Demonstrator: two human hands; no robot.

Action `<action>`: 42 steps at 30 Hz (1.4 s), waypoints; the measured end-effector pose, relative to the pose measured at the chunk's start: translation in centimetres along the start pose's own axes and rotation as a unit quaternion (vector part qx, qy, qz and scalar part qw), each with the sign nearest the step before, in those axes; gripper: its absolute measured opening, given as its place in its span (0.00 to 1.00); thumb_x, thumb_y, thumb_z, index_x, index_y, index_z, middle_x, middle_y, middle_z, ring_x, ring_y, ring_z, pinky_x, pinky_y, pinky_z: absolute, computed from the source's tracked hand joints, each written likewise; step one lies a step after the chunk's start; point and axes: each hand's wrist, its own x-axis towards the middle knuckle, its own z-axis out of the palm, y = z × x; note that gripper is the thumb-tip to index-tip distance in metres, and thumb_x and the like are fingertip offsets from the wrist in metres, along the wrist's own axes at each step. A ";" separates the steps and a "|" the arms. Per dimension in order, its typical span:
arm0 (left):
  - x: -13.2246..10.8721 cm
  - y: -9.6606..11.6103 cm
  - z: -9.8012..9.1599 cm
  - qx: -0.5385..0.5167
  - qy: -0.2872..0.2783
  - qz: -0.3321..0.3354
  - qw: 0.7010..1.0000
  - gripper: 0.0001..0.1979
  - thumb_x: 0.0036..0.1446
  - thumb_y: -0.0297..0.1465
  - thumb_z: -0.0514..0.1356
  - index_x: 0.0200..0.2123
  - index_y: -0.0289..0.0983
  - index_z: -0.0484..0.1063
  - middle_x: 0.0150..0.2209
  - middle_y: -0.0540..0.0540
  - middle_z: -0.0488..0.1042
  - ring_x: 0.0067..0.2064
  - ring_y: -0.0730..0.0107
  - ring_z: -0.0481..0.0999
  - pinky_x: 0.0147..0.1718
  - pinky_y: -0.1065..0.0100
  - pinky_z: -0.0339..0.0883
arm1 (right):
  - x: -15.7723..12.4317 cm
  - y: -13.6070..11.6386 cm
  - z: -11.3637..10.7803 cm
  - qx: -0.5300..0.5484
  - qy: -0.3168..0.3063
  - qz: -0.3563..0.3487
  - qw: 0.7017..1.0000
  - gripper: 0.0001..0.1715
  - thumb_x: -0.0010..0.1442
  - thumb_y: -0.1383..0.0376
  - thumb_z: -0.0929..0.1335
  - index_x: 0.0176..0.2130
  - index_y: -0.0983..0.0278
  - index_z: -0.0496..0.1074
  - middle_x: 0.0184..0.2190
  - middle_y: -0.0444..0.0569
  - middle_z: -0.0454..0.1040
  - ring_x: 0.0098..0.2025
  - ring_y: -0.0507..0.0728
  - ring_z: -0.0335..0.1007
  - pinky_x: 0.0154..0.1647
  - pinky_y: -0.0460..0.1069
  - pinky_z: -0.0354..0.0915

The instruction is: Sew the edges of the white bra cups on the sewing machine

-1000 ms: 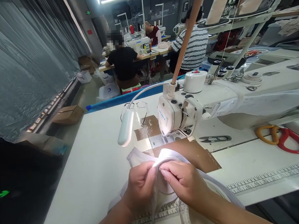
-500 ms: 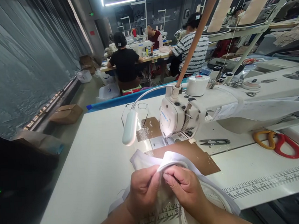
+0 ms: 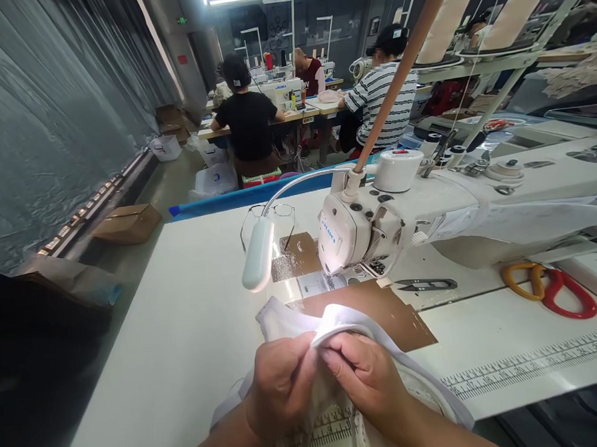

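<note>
My left hand (image 3: pixel 281 384) and my right hand (image 3: pixel 366 377) are both pinched on a white fabric piece (image 3: pixel 333 318) with a folded band, held just above the near edge of the white table (image 3: pixel 184 336). The thumbs and forefingers meet at the fold. Right behind the fabric stands a white sewing machine (image 3: pixel 359 230), its needle area over a brown plate (image 3: pixel 383 309). A white gooseneck lamp (image 3: pixel 257 252) hangs left of the machine head and lights the fabric.
Thread snips (image 3: pixel 424 285) and red-and-yellow scissors (image 3: pixel 552 283) lie to the right. Eyeglasses (image 3: pixel 271 215) rest behind the lamp. A printed ruler (image 3: pixel 536 361) runs along the table front. Three people sit at machines at the back; cardboard boxes (image 3: pixel 128 222) stand on the floor at left.
Both hands have slid slightly down and toward me with the fabric, still pinching the fold. The view has shifted a little; nothing on the table has moved.
</note>
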 end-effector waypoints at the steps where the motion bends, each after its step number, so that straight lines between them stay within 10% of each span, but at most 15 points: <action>1: 0.0 0.0 0.0 0.000 -0.001 0.005 1.000 0.15 0.55 0.22 0.55 0.45 0.38 0.72 0.25 0.46 0.74 0.31 0.64 0.76 0.32 0.68 0.67 | 0.0 0.0 0.0 -0.009 -0.001 -0.002 1.000 0.09 0.60 0.72 0.61 0.30 0.62 0.67 0.22 0.42 0.69 0.25 0.50 0.64 0.26 0.44 0.60; 22: 0.2 0.2 0.4 -0.035 0.044 0.047 0.997 0.12 0.58 0.24 0.53 0.44 0.35 0.71 0.26 0.46 0.75 0.26 0.70 0.73 0.27 0.72 0.67 | -0.6 0.8 0.2 -0.121 0.052 -0.135 0.982 0.11 0.58 0.74 0.60 0.38 0.63 0.66 0.27 0.45 0.71 0.28 0.52 0.66 0.30 0.47 0.62; 42: -0.2 -0.4 0.2 0.086 0.085 0.160 0.980 0.17 0.53 0.21 0.56 0.48 0.32 0.69 0.20 0.51 0.69 0.19 0.74 0.64 0.17 0.70 0.58 | -0.1 0.3 -0.6 -0.051 -0.019 -0.088 0.995 0.09 0.57 0.75 0.61 0.29 0.62 0.63 0.22 0.41 0.65 0.23 0.49 0.59 0.25 0.43 0.56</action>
